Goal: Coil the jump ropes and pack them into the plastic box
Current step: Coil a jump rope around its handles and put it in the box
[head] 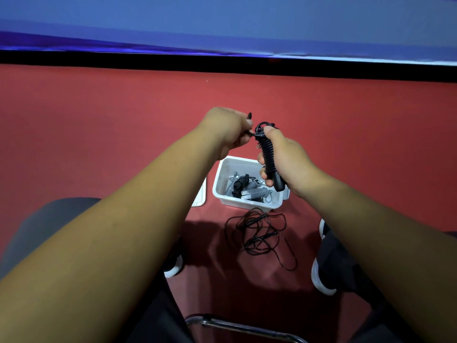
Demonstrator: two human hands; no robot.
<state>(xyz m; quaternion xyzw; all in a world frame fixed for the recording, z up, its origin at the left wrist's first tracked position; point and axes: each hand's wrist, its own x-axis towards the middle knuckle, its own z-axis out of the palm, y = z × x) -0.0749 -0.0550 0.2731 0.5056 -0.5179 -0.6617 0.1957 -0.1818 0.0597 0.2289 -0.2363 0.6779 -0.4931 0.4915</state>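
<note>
The red floor [99,144] carries everything here, since the person sits above it and works over their knees. The white plastic box [218,186] stands open on the floor between the feet, right under the hands, so a finished bundle can likely just be lowered in. It already holds several wound ropes [247,189], grey and black, lying loosely on one another. A flat white piece [200,196], probably the lid, lies just beside the box on its left, out of the way.

In front of the box, 1 loose black rope [257,233] sprawls in tangled loops on the floor, not yet coiled.

Above the box, the black jump rope [268,149] being worked on is held upright. Its cord is wound tightly round the handles, turn upon turn. The right hand [284,157] wraps its fingers round this bundle, with the thumb pressed near the top, seemingly to keep the turns from slipping. The left hand [226,129] pinches the free end of the cord beside the top of the bundle, pulled taut. By my reading it is about to tuck or knot the end, the last step before packing.
</note>
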